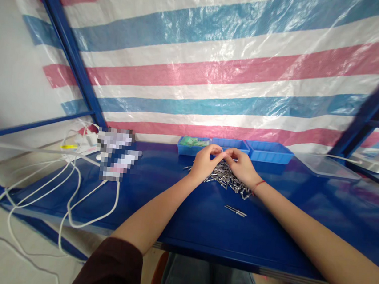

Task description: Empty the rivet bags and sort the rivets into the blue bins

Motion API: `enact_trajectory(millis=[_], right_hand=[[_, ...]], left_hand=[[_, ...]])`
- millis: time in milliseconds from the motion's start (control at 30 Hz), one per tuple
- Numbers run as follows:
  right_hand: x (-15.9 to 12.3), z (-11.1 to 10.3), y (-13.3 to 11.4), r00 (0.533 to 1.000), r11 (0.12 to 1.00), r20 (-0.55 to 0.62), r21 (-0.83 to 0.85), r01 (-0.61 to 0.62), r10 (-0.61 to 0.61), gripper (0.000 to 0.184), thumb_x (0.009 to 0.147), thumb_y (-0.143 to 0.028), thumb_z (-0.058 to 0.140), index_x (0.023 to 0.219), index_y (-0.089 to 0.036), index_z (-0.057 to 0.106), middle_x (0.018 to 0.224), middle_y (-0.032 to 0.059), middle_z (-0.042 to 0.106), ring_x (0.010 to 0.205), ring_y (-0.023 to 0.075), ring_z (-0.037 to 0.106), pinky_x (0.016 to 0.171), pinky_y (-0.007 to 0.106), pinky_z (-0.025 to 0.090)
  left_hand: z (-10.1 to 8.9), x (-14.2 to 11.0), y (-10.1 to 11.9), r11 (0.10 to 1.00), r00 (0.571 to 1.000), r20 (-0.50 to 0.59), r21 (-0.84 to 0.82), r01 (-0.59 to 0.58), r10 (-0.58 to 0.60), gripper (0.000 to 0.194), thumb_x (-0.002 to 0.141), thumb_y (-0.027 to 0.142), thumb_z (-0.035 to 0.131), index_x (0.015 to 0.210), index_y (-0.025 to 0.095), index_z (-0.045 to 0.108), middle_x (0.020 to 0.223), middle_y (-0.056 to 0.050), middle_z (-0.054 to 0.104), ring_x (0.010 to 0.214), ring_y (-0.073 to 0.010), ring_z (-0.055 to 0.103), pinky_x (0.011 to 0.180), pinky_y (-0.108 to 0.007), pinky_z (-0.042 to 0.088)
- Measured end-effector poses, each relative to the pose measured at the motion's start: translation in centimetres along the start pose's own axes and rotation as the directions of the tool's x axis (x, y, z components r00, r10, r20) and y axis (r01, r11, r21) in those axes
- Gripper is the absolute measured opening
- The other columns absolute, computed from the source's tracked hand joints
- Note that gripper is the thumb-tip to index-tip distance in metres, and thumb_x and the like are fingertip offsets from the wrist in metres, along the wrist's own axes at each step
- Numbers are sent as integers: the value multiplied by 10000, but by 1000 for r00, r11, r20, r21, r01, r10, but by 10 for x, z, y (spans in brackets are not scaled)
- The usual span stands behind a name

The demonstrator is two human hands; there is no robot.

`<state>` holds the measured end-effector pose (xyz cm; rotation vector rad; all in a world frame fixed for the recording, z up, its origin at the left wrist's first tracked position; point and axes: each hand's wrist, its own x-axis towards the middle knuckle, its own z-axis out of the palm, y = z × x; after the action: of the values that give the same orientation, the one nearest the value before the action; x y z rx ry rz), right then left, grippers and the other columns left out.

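A pile of thin metal pieces that look like blind rivets [223, 177] lies on the blue table [195, 218]. Over its far side my left hand [205, 162] and my right hand [241, 166] meet, their fingertips pinched together. Whatever sits between the fingers is too small or too hidden to make out. Nearer to me, apart from the heap, a couple of the same rivets [235, 210] lie side by side. A red string circles my right wrist.
Behind my hands stand a blue bin [190, 150] with green packets, a middle blue bin [230, 143] and a right blue bin [270, 155]. A clear plastic lid [328, 167] lies right. White cables [73, 193] trail off the left edge, beside a blurred-out item [119, 157].
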<state>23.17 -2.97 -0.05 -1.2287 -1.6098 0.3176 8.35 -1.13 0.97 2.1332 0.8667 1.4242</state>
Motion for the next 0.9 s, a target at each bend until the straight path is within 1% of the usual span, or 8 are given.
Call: enact_trajectory(millis=[67, 167, 333, 500, 633, 733, 800, 900], right_hand=[[0, 0, 0, 1000, 998, -10, 64, 6, -5, 299, 801, -455, 542, 783, -160, 588, 762, 64, 639, 713, 181, 577, 732, 343, 466], [0, 0, -4, 1000, 994, -10, 110, 17, -16, 371, 773, -536, 577, 787, -165, 597, 777, 64, 650, 728, 182, 581, 754, 354, 467], [-3, 0, -13, 1000, 985, 13, 173, 0, -2, 377, 749, -557, 602, 762, -181, 592, 739, 36, 634, 723, 170, 572, 734, 328, 456], [-5, 1, -19, 983, 930, 116, 325, -171, 140, 395, 732, -572, 597, 789, -181, 606, 700, 16, 611, 651, 141, 547, 561, 257, 417], [-7, 0, -25, 947, 835, 222, 453, -311, 232, 367, 708, -537, 636, 762, -174, 627, 791, 39, 644, 664, 120, 552, 535, 224, 396], [-8, 0, -27, 929, 766, 266, 530, -364, 258, 349, 670, -501, 685, 753, -168, 621, 765, 29, 631, 644, 105, 537, 522, 210, 378], [-8, 0, -26, 932, 768, 258, 532, -357, 254, 355, 660, -503, 693, 744, -168, 612, 720, 17, 607, 632, 105, 527, 521, 213, 372], [-7, 0, -22, 949, 815, 204, 488, -313, 243, 372, 663, -524, 679, 743, -170, 595, 692, 10, 589, 625, 115, 524, 528, 230, 374]], left_hand=[[1, -1, 1, 999, 1000, -16, -32, 23, -23, 213, 804, 278, 648, 978, 164, 601, 894, -40, 701, 813, -147, 654, 765, -268, 505], [1, -1, 2, 998, 999, -20, -39, 45, -46, 163, 823, 286, 622, 941, 174, 617, 913, -39, 700, 807, -147, 652, 721, -257, 504], [-2, 0, 3, 999, 999, -16, -15, 36, -36, 117, 849, 275, 576, 860, 172, 633, 901, -31, 699, 795, -143, 643, 687, -242, 491], [-2, 1, 2, 1000, 999, -32, -20, -16, 16, 130, 866, 274, 553, 897, 182, 640, 915, -34, 697, 825, -144, 642, 703, -245, 494], [-2, 1, 3, 998, 997, -57, -10, -58, 58, 135, 869, 270, 548, 909, 183, 643, 921, -36, 692, 832, -140, 635, 691, -232, 489], [-2, 1, 3, 997, 994, -68, 2, -83, 83, 137, 869, 264, 546, 908, 176, 643, 917, -40, 690, 821, -136, 631, 666, -221, 479], [-1, 1, 3, 996, 993, -71, 10, -89, 90, 136, 869, 265, 545, 901, 173, 640, 902, -39, 688, 793, -130, 629, 655, -219, 476], [-2, 0, 3, 994, 992, -62, 36, -104, 106, 123, 857, 258, 562, 901, 172, 638, 876, -34, 680, 748, -122, 621, 658, -222, 478]])
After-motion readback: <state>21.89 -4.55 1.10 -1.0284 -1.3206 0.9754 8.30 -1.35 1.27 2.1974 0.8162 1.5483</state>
